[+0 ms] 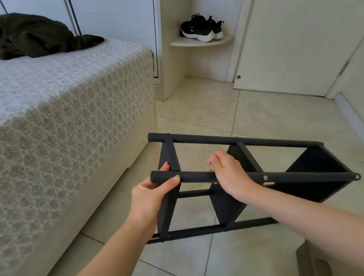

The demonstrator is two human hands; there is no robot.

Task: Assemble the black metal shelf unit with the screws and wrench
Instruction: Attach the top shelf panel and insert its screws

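Shelf unit (288, 142) looks nearly assembled; left hand (150, 193) and right hand (230, 173) curl fingers round its near post (193, 178)

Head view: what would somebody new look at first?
The black shelf, tipped on its side in the lower middle, grabs the eye. The left hand grips one post near its end and the right hand grips the same post further along. After that, black shoes on a corner ledge at the back and dark clothes on the bed at left.
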